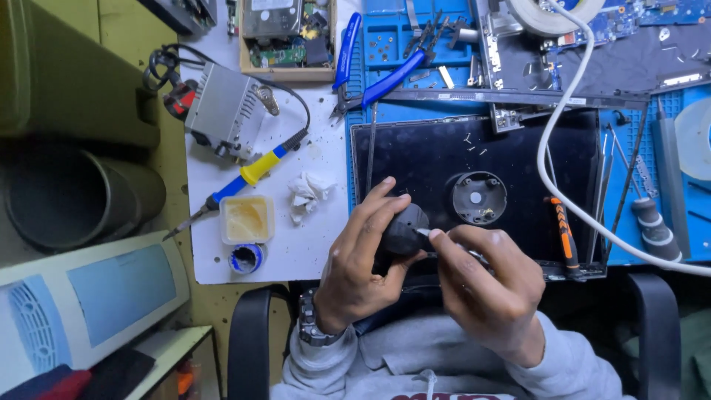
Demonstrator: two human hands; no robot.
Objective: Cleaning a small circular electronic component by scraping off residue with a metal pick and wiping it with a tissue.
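Note:
My left hand cups a small dark rounded housing close to my chest. My right hand pinches a thin metal tool whose tip touches the housing's side. Just beyond my hands, a round black shell with an open top rests on a black panel that lies on the blue work mat. An orange-handled screwdriver lies to the right of my right hand.
A soldering iron with a yellow-blue grip, a flux tub, a crumpled tissue and a grey power unit sit at left. Blue pliers, a white cable, tape rolls and a grey-handled screwdriver lie at the back and right.

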